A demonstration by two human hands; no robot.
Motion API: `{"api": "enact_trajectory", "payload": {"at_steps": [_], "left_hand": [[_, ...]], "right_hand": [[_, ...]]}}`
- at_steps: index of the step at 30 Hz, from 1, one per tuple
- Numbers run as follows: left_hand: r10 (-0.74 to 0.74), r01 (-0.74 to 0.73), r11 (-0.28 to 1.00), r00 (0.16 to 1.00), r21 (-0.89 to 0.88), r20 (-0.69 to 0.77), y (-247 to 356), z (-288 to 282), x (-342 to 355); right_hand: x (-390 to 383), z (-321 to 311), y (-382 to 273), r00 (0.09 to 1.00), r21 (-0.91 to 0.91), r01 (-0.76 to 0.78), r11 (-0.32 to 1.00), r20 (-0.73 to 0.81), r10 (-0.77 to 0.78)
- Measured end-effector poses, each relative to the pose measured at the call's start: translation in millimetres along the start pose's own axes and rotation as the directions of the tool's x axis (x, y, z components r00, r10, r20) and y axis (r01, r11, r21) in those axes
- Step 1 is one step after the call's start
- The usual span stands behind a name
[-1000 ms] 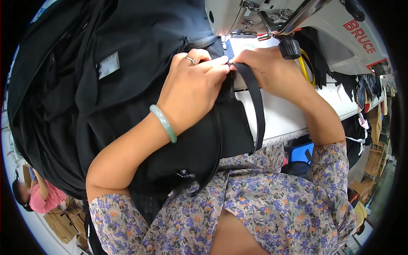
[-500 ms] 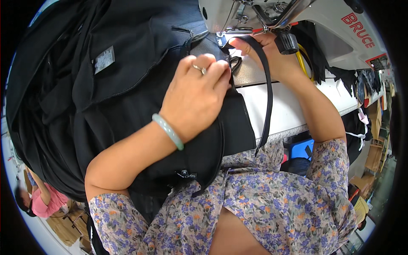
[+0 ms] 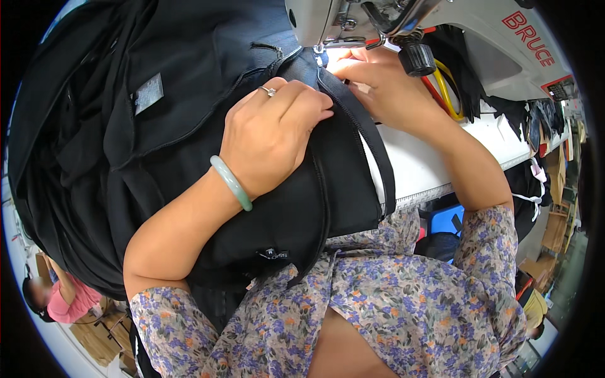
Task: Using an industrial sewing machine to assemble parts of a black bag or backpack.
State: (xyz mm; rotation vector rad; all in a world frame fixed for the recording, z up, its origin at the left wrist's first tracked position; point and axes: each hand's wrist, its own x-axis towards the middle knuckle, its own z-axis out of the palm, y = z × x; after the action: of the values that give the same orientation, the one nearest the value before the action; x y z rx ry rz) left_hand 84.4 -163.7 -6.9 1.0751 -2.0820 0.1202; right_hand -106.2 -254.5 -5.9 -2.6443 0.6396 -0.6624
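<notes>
A black garment point(image 3: 189, 120) is spread over the sewing table in thick folds, and its upper edge runs under the presser foot point(image 3: 320, 58) of a white sewing machine point(image 3: 491, 57). My left hand point(image 3: 271, 129), wearing a ring and a pale green bangle point(image 3: 231, 183), lies on the garment with curled fingers, gripping its cloth left of the foot. A narrow black strip point(image 3: 368, 135) runs from the foot down along the garment's right edge. Just right of the foot, my right hand point(image 3: 378, 85) pinches the strip's upper end; its fingertips are partly hidden.
Yellow-handled scissors point(image 3: 449, 94) lie beside my right wrist, under the machine arm. A ruler strip point(image 3: 425, 196) follows the white table's point(image 3: 419, 157) front edge. Dark cloth scraps point(image 3: 507, 113) lie at the right. A person in pink point(image 3: 72, 296) is at the far left.
The strip, which hung in a loose loop over my right hand, now lies along the garment's edge. My left hand has shifted slightly left; my right fingers have closed in beside the foot.
</notes>
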Motion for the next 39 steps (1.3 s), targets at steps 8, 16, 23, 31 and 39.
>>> {"api": "enact_trajectory", "payload": {"at_steps": [8, 16, 23, 31, 39], "left_hand": [[0.041, -0.043, 0.999, 0.988, 0.010, 0.151, 6.1, -4.1, -4.4], [-0.211, 0.130, 0.963, 0.907, 0.236, 0.363, 18.9, -6.5, -4.8], [-0.173, 0.111, 0.973, 0.932, 0.202, 0.317, 17.4, -5.5, -9.9], [-0.213, 0.139, 0.971, 0.868, 0.192, 0.449, 20.0, -7.8, -14.1], [-0.215, 0.156, 0.973, 0.885, 0.172, 0.413, 18.1, -5.9, -13.7]], "right_hand": [[0.1, -10.1, -7.1, 0.963, -0.394, 0.268, 0.879, 0.109, -0.245], [-17.2, -19.8, -9.6, 0.969, -0.364, 0.167, 0.916, 0.230, -0.085], [-4.7, -16.8, -6.8, 0.970, -0.367, 0.236, 0.900, 0.035, -0.241], [-5.0, -8.2, -3.2, 0.977, -0.019, -0.122, 0.992, -0.179, 0.117], [-0.1, -11.2, -9.9, 0.974, 0.060, -0.214, 0.975, -0.067, 0.218]]}}
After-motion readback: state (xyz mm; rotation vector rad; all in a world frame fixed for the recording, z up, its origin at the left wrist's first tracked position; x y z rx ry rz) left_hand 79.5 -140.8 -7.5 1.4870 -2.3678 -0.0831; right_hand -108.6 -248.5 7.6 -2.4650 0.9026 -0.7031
